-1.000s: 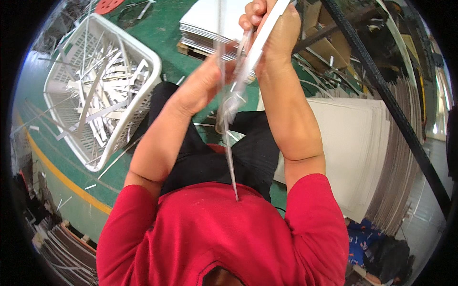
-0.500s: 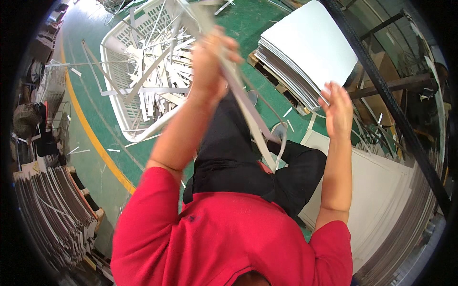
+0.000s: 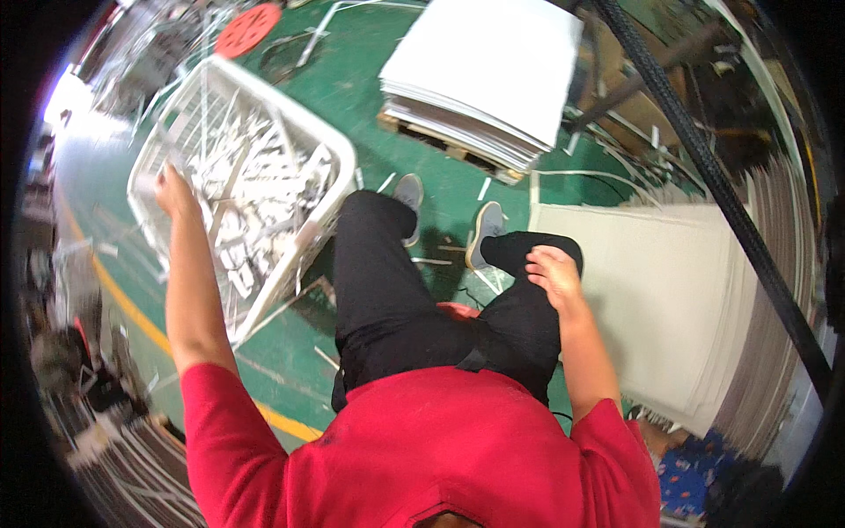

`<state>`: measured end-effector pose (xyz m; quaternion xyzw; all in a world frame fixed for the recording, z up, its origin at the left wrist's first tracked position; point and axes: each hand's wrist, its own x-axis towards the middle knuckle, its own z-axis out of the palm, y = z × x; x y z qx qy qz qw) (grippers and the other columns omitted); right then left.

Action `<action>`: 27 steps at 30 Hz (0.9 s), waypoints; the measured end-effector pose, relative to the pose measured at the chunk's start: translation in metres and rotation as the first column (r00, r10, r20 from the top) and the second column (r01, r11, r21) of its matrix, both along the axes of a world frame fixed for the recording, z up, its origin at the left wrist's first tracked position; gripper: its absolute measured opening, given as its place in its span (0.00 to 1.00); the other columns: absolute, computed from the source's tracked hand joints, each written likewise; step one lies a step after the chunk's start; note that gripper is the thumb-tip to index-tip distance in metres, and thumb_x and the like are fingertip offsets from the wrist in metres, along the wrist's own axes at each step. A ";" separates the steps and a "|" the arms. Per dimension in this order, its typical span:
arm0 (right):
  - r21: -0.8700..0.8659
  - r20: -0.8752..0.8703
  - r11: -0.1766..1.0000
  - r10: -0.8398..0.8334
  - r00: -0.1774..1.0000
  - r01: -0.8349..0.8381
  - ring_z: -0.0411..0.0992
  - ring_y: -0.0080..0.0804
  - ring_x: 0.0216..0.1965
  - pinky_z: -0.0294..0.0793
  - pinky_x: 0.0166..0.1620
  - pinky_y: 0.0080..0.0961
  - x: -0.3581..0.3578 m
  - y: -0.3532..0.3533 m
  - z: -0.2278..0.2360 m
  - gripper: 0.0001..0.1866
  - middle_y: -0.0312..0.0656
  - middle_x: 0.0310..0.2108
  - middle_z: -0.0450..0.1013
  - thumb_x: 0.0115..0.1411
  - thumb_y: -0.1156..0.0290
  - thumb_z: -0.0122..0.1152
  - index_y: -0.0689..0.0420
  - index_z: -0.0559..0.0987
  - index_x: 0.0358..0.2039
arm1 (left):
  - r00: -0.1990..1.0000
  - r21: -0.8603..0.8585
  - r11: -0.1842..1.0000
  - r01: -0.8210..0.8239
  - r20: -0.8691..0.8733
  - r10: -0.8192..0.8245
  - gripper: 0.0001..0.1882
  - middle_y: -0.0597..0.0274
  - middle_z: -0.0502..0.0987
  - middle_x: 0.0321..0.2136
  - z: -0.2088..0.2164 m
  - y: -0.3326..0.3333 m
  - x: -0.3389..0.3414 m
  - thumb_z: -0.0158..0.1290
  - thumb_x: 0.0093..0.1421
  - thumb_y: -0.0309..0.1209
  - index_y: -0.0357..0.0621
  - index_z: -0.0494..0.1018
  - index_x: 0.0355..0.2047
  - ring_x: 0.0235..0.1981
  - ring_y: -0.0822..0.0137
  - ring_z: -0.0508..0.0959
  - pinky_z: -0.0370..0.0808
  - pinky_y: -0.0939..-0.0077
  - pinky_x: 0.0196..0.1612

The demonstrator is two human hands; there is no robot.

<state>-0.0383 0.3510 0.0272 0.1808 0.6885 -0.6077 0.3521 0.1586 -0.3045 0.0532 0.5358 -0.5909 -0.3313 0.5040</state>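
My left hand (image 3: 174, 189) is stretched out over the left side of a white plastic basket (image 3: 339, 154). Its fingers are blurred, and whether a strip is still in them I cannot make out. Many narrow white cardboard strips (image 3: 255, 207) lie heaped in the basket, and a longer grey-brown strip (image 3: 231, 180) sticks up among them. Above my right knee, my right hand (image 3: 554, 271) hangs with loosely bent fingers slightly apart and nothing in them.
A stack of white sheets (image 3: 488, 62) stands on a wooden pallet (image 3: 453, 150) ahead. To my right is a low stack of pale boards (image 3: 651, 290), with a thick black braided bar (image 3: 695, 145) crossing above. A red round perforated piece (image 3: 248, 30) lies beyond the basket. Loose strips litter the green floor (image 3: 361, 97).
My left hand has swung left from in front of me to over the basket; the long strips that trailed from it no longer hang over my legs. My right hand has dropped toward my knee.
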 end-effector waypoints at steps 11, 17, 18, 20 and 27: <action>0.258 -0.144 0.966 0.063 0.988 -0.023 0.69 0.22 0.31 0.69 0.34 0.21 -0.110 -0.030 -0.025 0.15 0.35 0.32 0.71 0.54 0.66 0.56 0.58 0.72 0.41 | 0.661 0.126 0.732 0.670 0.346 -0.665 0.20 0.49 0.73 0.40 -0.067 0.202 -0.201 0.51 0.54 0.33 0.35 0.68 0.45 0.43 0.58 0.72 0.68 0.70 0.46; 0.179 -0.490 0.970 -0.058 0.870 0.166 0.68 0.26 0.38 0.68 0.40 0.27 -0.212 -0.022 -0.137 0.21 0.39 0.38 0.70 0.55 0.65 0.56 0.60 0.69 0.47 | 0.402 0.223 0.648 0.728 0.627 -0.667 0.28 0.39 0.69 0.46 -0.125 0.159 -0.304 0.50 0.53 0.42 0.31 0.66 0.47 0.49 0.48 0.68 0.64 0.63 0.52; 0.150 -0.513 0.969 -0.092 0.854 0.195 0.67 0.27 0.40 0.67 0.41 0.27 -0.223 -0.020 -0.153 0.22 0.40 0.40 0.70 0.55 0.64 0.55 0.60 0.68 0.48 | 0.390 0.247 0.641 0.727 0.620 -0.681 0.29 0.38 0.68 0.46 -0.137 0.150 -0.319 0.50 0.53 0.43 0.30 0.66 0.48 0.50 0.48 0.67 0.63 0.63 0.53; 0.103 -0.480 0.954 -0.201 0.854 0.283 0.65 0.29 0.44 0.65 0.45 0.28 -0.241 -0.023 -0.165 0.24 0.41 0.43 0.68 0.56 0.62 0.54 0.60 0.66 0.50 | 0.407 0.240 0.668 0.705 0.633 -0.658 0.31 0.35 0.69 0.45 -0.142 0.151 -0.350 0.52 0.52 0.44 0.27 0.66 0.46 0.49 0.46 0.68 0.64 0.64 0.52; 0.024 -0.361 0.829 -0.514 0.778 0.558 0.60 0.34 0.54 0.55 0.56 0.28 -0.297 -0.067 -0.177 0.31 0.46 0.53 0.62 0.61 0.54 0.47 0.67 0.60 0.55 | 0.380 0.250 0.731 0.635 0.723 -0.577 0.43 0.31 0.68 0.45 -0.191 0.106 -0.441 0.49 0.50 0.56 0.22 0.61 0.49 0.51 0.45 0.67 0.63 0.64 0.53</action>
